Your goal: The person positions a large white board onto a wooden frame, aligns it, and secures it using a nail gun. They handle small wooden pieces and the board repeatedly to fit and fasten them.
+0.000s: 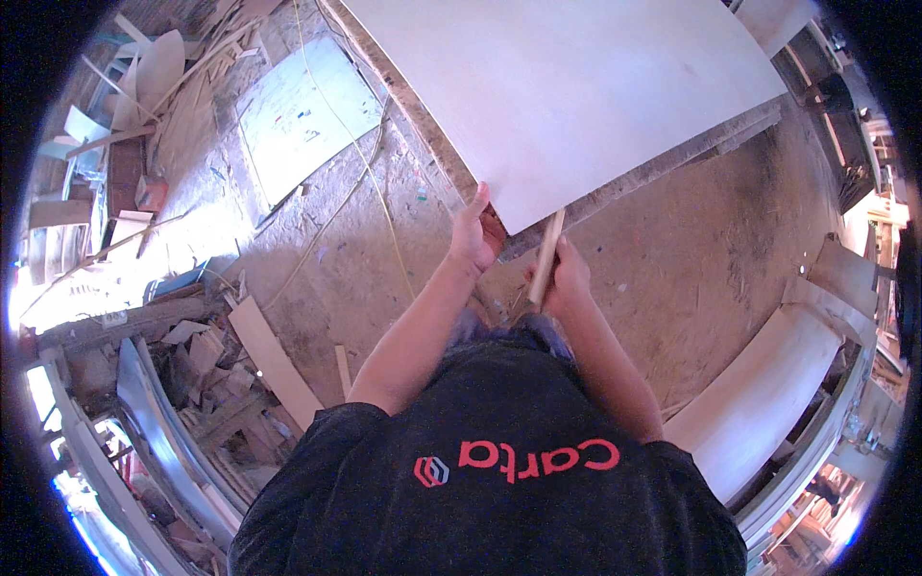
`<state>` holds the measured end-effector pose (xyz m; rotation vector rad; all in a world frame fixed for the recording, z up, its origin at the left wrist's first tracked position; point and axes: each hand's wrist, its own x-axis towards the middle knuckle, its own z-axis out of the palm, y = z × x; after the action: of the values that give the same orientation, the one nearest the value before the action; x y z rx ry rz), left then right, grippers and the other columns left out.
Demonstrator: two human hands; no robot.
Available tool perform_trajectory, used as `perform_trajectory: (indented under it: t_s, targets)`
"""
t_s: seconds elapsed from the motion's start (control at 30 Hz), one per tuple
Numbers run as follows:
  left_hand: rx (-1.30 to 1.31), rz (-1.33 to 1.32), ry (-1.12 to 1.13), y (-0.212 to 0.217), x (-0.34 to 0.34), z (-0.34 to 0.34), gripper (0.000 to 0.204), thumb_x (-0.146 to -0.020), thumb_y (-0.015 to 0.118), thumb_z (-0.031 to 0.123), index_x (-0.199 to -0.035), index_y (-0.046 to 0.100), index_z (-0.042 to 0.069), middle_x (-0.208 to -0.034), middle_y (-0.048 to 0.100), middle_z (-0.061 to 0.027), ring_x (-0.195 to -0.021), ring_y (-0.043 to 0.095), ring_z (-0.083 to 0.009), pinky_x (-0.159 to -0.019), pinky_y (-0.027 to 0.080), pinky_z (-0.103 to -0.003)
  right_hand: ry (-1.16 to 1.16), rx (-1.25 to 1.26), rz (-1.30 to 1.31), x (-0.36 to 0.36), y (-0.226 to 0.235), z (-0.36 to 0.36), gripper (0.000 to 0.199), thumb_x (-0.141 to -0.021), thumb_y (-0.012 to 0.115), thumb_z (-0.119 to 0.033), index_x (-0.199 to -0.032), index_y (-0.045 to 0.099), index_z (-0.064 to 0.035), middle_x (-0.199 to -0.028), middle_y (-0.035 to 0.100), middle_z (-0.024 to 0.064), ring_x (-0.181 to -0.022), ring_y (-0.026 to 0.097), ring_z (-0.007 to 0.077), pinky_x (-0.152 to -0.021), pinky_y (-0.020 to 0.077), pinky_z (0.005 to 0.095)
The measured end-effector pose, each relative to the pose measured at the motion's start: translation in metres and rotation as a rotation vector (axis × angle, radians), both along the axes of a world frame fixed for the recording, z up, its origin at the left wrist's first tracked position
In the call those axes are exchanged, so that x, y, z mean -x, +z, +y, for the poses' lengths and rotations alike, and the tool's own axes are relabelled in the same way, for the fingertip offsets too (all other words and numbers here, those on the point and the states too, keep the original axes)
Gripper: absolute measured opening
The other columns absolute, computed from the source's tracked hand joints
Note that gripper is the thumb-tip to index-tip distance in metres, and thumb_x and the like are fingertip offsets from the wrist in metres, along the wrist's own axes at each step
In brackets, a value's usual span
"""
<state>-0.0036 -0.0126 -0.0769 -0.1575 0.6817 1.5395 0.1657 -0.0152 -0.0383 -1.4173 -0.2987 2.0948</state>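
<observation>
The left hand [473,233] is gripping the near corner of the large pale plywood sheet [567,86], stiff, probably heavy and awkward. The right hand [567,278] is clasping a thin light wooden stick [546,257] against the sheet's near edge.

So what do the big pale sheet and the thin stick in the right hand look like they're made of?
The big pale sheet looks like unfinished plywood: smooth, pale, matte face, darker rough layered edge. The thin stick in the right hand looks like bare light wood, unpainted. The left hand grips the sheet's corner.
</observation>
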Motion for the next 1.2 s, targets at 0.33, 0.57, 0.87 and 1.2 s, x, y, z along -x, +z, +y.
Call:
perform_trajectory:
  t_s: [0.33, 0.57, 0.87, 1.2]
  targets:
    - [0.038, -0.02, -0.09, 0.011, -0.002, -0.001, 0.042, -0.098, 0.06, 0.041, -0.118, 0.061, 0.004, -0.112, 0.068, -0.0084, -0.098, 0.067, -0.0211, -0.086, 0.056, -0.035, 0.79, -0.472, -0.17, -0.042, 0.01, 0.007, 0.044, -0.096, 0.058, -0.015, -0.137, 0.054, 0.0012, -0.114, 0.068, 0.0064, -0.099, 0.063, 0.0132, -0.09, 0.0492, 0.0274]
    - [0.05, -0.015, -0.089, 0.005, 0.003, -0.003, 0.047, -0.098, 0.058, 0.042, -0.125, 0.057, 0.004, -0.12, 0.065, -0.0114, -0.111, 0.064, -0.0264, -0.097, 0.051, -0.042, 0.615, -0.522, -0.241, -0.032, -0.001, 0.018, 0.041, -0.09, 0.07, -0.009, -0.128, 0.061, 0.0023, -0.116, 0.068, 0.0067, -0.1, 0.064, 0.0132, -0.089, 0.0505, 0.0288]
    - [0.0, -0.057, -0.074, 0.009, 0.003, -0.003, 0.044, -0.099, 0.059, 0.037, -0.126, 0.056, 0.003, -0.122, 0.065, -0.0128, -0.113, 0.063, -0.0274, -0.101, 0.049, -0.043, 0.282, -0.548, -0.254, 0.002, -0.008, 0.006, 0.03, -0.092, 0.07, -0.011, -0.118, 0.064, 0.0027, -0.105, 0.069, 0.0062, -0.092, 0.065, 0.0129, -0.083, 0.0521, 0.0278]
    - [0.02, -0.072, -0.063, 0.006, 0.001, -0.002, 0.045, -0.1, 0.056, 0.037, -0.128, 0.054, 0.002, -0.122, 0.065, -0.014, -0.113, 0.063, -0.028, -0.1, 0.049, -0.044, -0.224, -0.403, -0.022, 0.037, -0.013, 0.023, 0.031, -0.067, 0.048, 0.007, -0.096, 0.052, -0.0048, -0.098, 0.057, 0.0076, -0.09, 0.059, 0.0211, -0.083, 0.0506, 0.0349]
